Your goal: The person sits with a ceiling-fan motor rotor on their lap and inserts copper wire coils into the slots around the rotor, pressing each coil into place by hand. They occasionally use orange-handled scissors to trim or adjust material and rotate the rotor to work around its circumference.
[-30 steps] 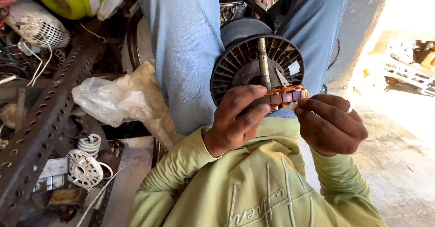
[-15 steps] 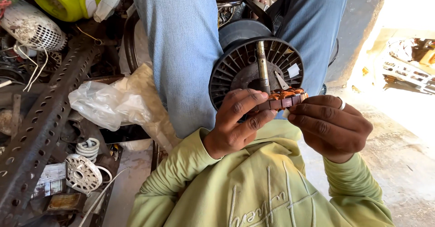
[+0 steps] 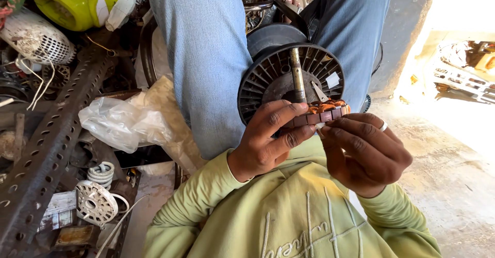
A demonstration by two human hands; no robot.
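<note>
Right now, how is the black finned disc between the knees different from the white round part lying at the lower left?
The black finned disc is larger, dark, stands on edge between the legs, and a metal shaft passes through its centre. The white round part is smaller, pale, and lies flat among scrap, with nothing through its centre hole. Both are round with radial ribs or spokes.

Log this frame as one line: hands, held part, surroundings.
left hand: grips wound stator | right hand: fingers pinch its edge | behind: black finned motor housing with shaft | left: clear plastic bag

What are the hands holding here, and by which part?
Both hands hold a small copper-wound motor core by its outer rim: the left hand pinches its left side, the right hand its right and underside.
</note>
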